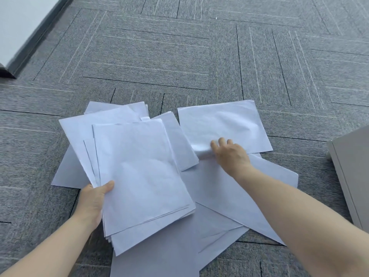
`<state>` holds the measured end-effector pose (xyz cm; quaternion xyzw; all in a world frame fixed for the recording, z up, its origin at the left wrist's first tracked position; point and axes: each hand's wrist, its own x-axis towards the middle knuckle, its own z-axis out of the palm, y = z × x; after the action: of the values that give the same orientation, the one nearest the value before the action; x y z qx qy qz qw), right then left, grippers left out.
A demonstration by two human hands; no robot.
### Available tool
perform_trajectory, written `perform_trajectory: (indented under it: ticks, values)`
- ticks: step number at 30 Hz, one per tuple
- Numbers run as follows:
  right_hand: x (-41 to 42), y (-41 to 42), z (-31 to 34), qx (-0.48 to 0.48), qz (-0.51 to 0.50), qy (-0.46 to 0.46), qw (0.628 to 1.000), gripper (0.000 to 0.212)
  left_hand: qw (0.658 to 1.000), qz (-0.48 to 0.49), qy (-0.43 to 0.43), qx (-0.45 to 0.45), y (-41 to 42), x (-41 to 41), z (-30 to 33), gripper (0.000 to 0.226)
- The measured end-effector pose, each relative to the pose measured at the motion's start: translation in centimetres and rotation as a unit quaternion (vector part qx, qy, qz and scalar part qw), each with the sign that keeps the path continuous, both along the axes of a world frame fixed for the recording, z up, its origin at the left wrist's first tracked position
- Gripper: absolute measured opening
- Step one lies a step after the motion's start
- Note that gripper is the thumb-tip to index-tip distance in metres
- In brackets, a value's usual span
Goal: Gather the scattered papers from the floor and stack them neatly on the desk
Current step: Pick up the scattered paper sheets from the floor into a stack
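A sheaf of white papers [139, 172] is gripped at its lower left edge by the left hand [92, 200], thumb on top, above loose sheets [219, 206] on grey carpet [159, 56]. The right hand [229, 154] pinches 1 sheet [223, 124] at its near edge.

left arm: bare, reaching forward from the near left
left hand [92, 200]: thumb on top, fingers hidden beneath, gripping
right arm: bare, stretched farther out from the near right
right hand [229, 154]: palm down, fingers curled, pinching
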<state>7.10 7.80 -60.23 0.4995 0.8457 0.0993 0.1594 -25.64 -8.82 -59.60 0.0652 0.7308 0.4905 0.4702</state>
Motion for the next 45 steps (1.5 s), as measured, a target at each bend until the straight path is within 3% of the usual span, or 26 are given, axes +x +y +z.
perform_trajectory:
  ticks: [9, 17, 21, 25, 27, 29, 32, 34, 38, 45]
  values:
    - [0.1, -4.0, 2.0, -0.019, 0.027, 0.098, 0.995, 0.024, 0.999, 0.031, -0.018, 0.018, 0.7, -0.8, -0.3, 0.036]
    - [0.6, -10.0, 0.2, -0.047, -0.029, 0.150, 0.987, 0.034, 1.000, 0.004, -0.024, 0.016, 1.0, -0.1, -0.3, 0.036]
    - [1.6, -11.5, 0.1, -0.053, -0.001, 0.192, 0.980, 0.018, 0.999, -0.007, -0.031, 0.016, 1.1, 0.2, 0.0, 0.037]
    - [3.2, -9.2, 1.1, -0.022, -0.107, 0.241, 0.964, 0.034, 0.999, -0.021, -0.035, 0.021, 1.2, 0.5, 0.3, 0.036]
    - [4.7, -6.7, 1.5, -0.071, -0.212, 0.220, 0.950, 0.037, 0.999, -0.025, -0.034, 0.020, 1.1, 0.6, 0.5, 0.034]
    - [6.5, -4.5, 1.9, -0.113, -0.286, 0.169, 0.937, 0.055, 0.999, -0.031, -0.033, 0.019, 1.1, 0.6, 0.6, 0.034]
    - [9.0, -1.8, 2.3, -0.142, -0.332, 0.117, 0.925, 0.088, 0.999, -0.038, -0.035, 0.017, 1.0, 0.6, 0.6, 0.027]
    - [10.2, -0.5, 2.7, -0.166, -0.336, 0.094, 0.922, 0.097, 0.998, -0.040, -0.036, 0.016, 0.9, 0.6, 0.6, 0.026]
    - [11.2, 0.7, 3.1, -0.194, -0.324, 0.064, 0.924, 0.094, 0.998, -0.039, -0.039, 0.019, 0.7, 0.7, 0.7, 0.035]
    - [11.2, -0.1, 2.8, -0.213, -0.344, 0.089, 0.910, 0.079, 0.998, -0.045, -0.032, 0.023, 1.0, 1.3, 0.9, 0.023]
